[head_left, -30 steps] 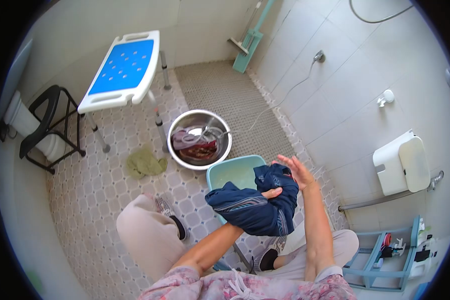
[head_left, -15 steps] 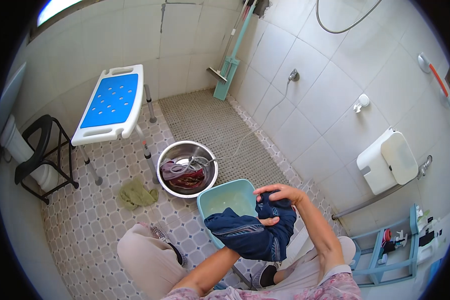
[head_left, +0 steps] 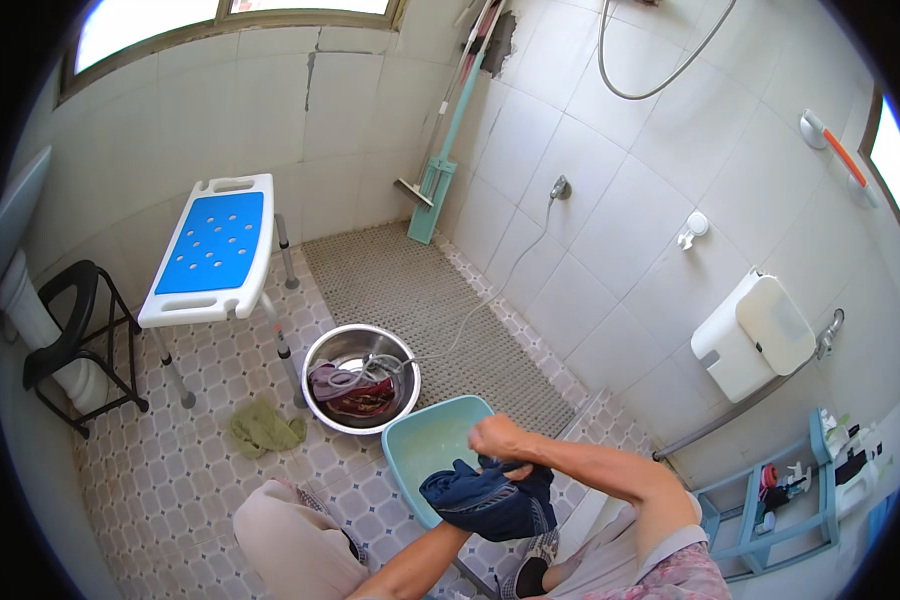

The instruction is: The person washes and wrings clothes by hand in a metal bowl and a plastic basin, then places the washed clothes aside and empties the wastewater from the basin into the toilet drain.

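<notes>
A bunched navy garment (head_left: 495,505) with a light patterned stripe hangs over the near side of a light teal basin (head_left: 448,410). My left hand (head_left: 516,471) is mostly hidden beneath and inside the cloth, gripping it, with only a bit of thumb or finger showing. Above the basin, my right hand (head_left: 498,437) is curled into a fist at the garment's upper edge, where a fold of cloth rises to it. Pale, cloudy-looking water seems to lie in the basin.
Left of the basin, a steel bowl (head_left: 362,420) holds dark red cloth and a shower hose (head_left: 450,352). An olive cloth (head_left: 266,429) lies on the tiles. A blue-and-white shower bench (head_left: 210,245), a black-framed chair (head_left: 85,340) and a teal shelf (head_left: 770,540) stand around.
My right hand has gone from spread over the garment to a fist farther left, over the basin. The garment sits lower and more bunched. The camera view has tilted upward.
</notes>
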### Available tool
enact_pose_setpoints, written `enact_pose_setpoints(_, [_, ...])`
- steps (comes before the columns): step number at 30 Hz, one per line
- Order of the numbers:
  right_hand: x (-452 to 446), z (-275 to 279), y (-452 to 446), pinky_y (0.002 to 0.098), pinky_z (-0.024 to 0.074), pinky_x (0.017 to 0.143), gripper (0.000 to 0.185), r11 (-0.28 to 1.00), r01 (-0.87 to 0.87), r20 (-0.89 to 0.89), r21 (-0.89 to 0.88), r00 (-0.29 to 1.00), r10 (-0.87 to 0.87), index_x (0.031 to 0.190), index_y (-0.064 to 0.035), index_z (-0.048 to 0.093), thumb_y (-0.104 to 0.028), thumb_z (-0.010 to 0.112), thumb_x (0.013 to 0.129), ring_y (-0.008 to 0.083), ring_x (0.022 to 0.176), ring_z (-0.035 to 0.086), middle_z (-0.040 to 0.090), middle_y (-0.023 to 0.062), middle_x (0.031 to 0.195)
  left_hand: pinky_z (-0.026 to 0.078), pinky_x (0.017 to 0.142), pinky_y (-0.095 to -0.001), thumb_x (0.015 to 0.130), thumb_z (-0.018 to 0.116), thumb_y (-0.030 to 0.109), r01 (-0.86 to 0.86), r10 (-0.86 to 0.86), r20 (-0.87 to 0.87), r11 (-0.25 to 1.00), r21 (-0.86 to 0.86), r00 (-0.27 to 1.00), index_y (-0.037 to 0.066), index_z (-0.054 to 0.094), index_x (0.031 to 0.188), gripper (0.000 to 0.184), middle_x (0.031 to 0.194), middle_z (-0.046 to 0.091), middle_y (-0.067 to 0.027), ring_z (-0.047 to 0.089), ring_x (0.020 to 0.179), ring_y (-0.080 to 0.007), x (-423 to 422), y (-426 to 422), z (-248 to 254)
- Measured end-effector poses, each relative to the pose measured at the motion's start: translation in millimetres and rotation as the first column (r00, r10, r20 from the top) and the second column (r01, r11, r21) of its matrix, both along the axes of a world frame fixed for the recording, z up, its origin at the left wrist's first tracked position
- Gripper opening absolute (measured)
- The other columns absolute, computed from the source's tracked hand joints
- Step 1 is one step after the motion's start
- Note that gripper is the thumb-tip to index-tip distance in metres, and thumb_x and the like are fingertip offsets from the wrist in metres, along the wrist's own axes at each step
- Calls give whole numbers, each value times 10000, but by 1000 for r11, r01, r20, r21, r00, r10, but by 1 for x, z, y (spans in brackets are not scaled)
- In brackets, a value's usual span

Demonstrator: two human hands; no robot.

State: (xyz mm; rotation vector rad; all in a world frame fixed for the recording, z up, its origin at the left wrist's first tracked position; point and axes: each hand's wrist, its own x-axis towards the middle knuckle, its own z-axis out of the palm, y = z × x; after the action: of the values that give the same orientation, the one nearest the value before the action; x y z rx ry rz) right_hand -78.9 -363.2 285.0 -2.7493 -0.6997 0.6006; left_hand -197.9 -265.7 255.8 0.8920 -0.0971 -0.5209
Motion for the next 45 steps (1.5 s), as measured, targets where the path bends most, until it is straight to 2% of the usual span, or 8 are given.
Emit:
enact_pose_setpoints(4, [-2,-5,23,524,527,813,300,986,-116,55,-119,991,123,883,-25,715,-250,518,864,464,846,657,675,279,867,489,941,-282,852,771,181,-114,120,42,987,-110,992,20,609,1232,444,1167,656,-74,597,1091,-169,0,7,-16])
enact_pose_setpoints(11, [2,-72,33,528,532,809,303,988,-7,49,-157,999,14,864,-12,711,-243,514,876,475,829,655,676,280,881,491,933,-291,840,781,200,-132,131,-17,973,-191,991,26,614,1235,463,1151,661,-67,608,1056,-173,2,18,1])
enact_pose_setpoints(17, [-4,-80,27,485,534,777,333,989,112,96,94,988,-121,831,-9,709,-311,574,872,432,803,671,685,243,799,492,926,-298,830,790,217,-127,121,-39,968,-215,992,31,619,1238,480,1137,666,-60,618,1026,-177,-2,16,3])
enact_pose_setpoints(23, [1,-14,-10,324,486,856,503,944,216,-474,248,877,-77,1161,-64,694,-460,686,851,206,966,621,683,120,1076,493,918,-306,820,798,234,-97,81,-68,956,-278,994,35,625,1241,496,1123,671,-54,628,996,-181,-6,8,13])
enact_pose_setpoints(26, [-4,30,-21,310,457,908,570,950,259,-689,173,721,-71,1295,-93,629,-426,724,841,169,1086,560,621,96,1213,514,901,-321,792,809,175,5,-22,-68,972,-233,997,39,630,1205,469,1107,665,-55,627,1002,-185,-4,10,24])
enact_pose_setpoints(32, [-4,-10,-40,350,502,858,478,988,90,-437,127,899,-26,1151,-74,710,-396,735,799,230,931,663,721,117,1022,541,873,-350,819,775,280,111,-114,-17,987,-120,993,68,645,1150,414,1086,670,-69,654,956,-210,-6,-7,-3])
enact_pose_setpoints(37, [-10,-51,-24,461,526,820,434,994,17,-105,-109,994,-28,1021,-48,731,-427,617,843,411,874,673,706,226,926,541,876,-352,820,771,285,75,-82,-40,986,-147,996,65,645,1147,414,1086,671,-73,654,958,-213,-11,-3,-6])
enact_pose_setpoints(45, [-14,-64,4,525,533,813,360,972,-34,-38,-233,999,26,903,7,713,-299,529,857,479,885,658,676,296,902,540,880,-356,822,764,293,12,-23,-62,985,-170,998,60,644,1143,414,1086,672,-78,655,961,-219,-14,12,-11])
